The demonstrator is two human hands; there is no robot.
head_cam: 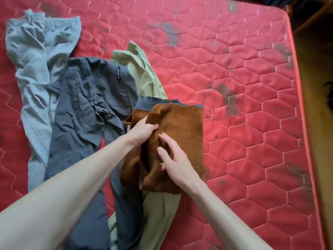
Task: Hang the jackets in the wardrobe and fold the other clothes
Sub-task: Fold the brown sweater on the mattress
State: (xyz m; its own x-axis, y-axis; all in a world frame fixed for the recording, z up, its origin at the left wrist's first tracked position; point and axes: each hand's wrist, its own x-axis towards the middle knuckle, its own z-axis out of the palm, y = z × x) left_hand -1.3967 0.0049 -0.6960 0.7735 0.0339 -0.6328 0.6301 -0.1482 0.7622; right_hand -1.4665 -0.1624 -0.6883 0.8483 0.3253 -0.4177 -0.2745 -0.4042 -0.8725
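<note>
A brown fleece garment (pixel 182 130) with a grey ribbed band lies partly folded in the middle of the red mattress (pixel 252 105). My left hand (pixel 142 130) grips a fold of it near its upper left edge. My right hand (pixel 173 159) rests on its lower part with fingers spread, fingertips pressing into the fabric. Under and beside it lie pale green trousers (pixel 142 73), crumpled dark grey trousers (pixel 90 105) with a small label, and light blue-grey trousers (pixel 36 60) at the far left.
The quilted mattress has dark stains across its right half. Its right edge (pixel 304 123) drops to a brown floor (pixel 319 141). Dark wooden furniture (pixel 310 18) stands beyond the top right corner.
</note>
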